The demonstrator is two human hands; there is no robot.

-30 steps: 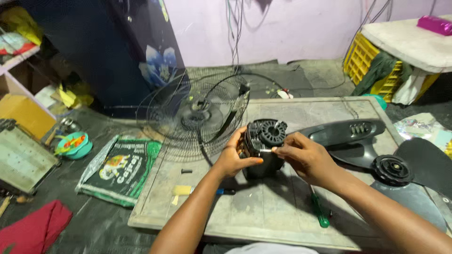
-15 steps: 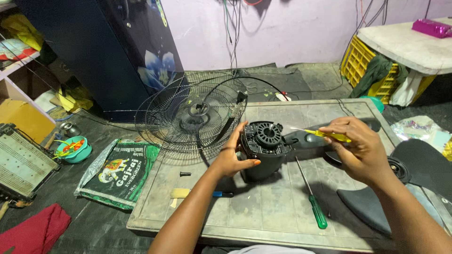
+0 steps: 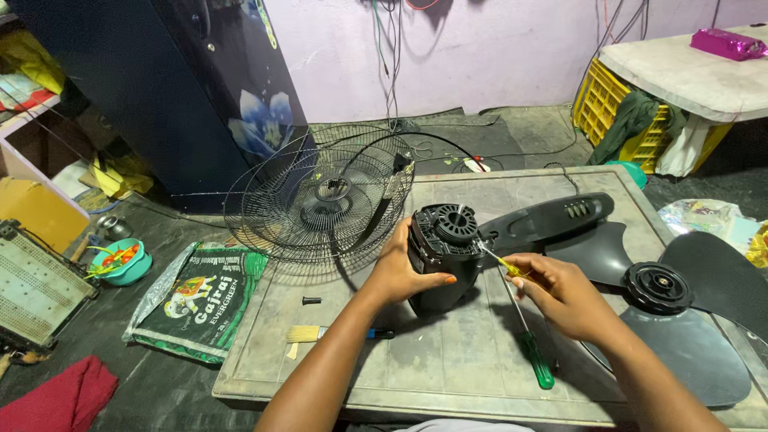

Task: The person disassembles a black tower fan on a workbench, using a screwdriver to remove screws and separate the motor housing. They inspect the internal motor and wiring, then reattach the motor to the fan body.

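Note:
A black fan motor (image 3: 442,252) stands upright on a grey stone slab (image 3: 448,376). My left hand (image 3: 400,272) grips the motor's left side. My right hand (image 3: 560,292) holds a small yellow-handled screwdriver (image 3: 502,264) with its tip at the motor's upper right edge. A green-handled screwdriver (image 3: 534,352) lies on the slab just below my right hand. The black fan neck housing (image 3: 552,220) lies behind the motor.
A wire fan guard (image 3: 320,204) leans at the slab's far left. Black fan blades (image 3: 680,296) lie at right. A paint brush (image 3: 320,333) and a small black part (image 3: 311,301) rest on the slab. A printed green sack (image 3: 200,300), a teal bowl (image 3: 120,264) and a dark cabinet (image 3: 176,88) are at left.
My right hand has come back from the right toward the motor and now sets the yellow screwdriver's tip against its upper edge. My left hand keeps its hold.

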